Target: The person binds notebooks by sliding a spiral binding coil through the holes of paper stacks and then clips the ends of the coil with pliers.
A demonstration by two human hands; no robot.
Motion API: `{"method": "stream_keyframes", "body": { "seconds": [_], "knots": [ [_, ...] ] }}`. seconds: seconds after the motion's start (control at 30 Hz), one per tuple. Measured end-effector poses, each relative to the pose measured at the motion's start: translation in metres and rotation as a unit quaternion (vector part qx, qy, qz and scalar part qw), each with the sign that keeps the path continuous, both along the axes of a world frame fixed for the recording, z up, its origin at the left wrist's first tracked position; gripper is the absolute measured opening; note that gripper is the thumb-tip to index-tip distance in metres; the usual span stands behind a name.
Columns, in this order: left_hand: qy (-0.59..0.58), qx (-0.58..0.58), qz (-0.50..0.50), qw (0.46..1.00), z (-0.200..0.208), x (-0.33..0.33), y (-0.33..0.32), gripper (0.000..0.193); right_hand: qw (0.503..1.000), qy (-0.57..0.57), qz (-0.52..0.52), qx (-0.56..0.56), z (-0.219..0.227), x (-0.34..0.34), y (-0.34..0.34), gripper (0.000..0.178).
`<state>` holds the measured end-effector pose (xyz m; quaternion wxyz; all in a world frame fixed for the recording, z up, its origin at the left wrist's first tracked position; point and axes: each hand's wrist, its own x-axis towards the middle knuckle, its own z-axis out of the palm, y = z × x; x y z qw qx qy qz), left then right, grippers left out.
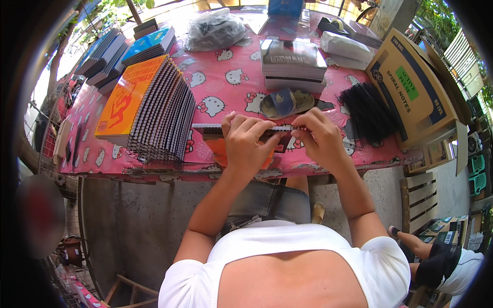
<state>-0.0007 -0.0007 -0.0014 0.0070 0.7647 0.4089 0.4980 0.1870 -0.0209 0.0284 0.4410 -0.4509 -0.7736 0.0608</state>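
Spine up at the table's front edge is a spiral notebook (208,126), its orange cover (220,149) showing below. My left hand (248,139) is closed round it, fingers over the top edge and thumb along the near side. My right hand (321,137) pinches the spiral binding at the right end of the spine; its fingertips hide part of the binding. Just beyond my hands lies a blue and tan patterned rounded object (285,104). A heap of black spiral coils (367,110) is to the right of my right hand.
At left stands a tall stack of orange spiral notebooks (159,113), with blue-covered stacks (149,45) behind. Dark-covered books (292,59) and a grey plastic bag (215,31) lie farther back. A cardboard box (416,87) stands right. Another person (452,262) is at lower right.
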Motion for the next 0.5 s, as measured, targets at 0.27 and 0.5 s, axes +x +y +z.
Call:
{"method": "stream_keyframes", "body": {
  "seconds": [0.27,0.5],
  "knots": [
    [0.017,0.003,0.003,1.0,-0.004,-0.009,-0.008,0.022,0.976,-0.075,0.106,-0.176,0.009,0.022,0.033,0.029],
    [-0.028,0.014,0.04,0.999,0.005,0.0,-0.003,0.028,0.924,-0.312,-0.032,-0.218,-0.092,0.083,0.146,0.058]
  ]
}}
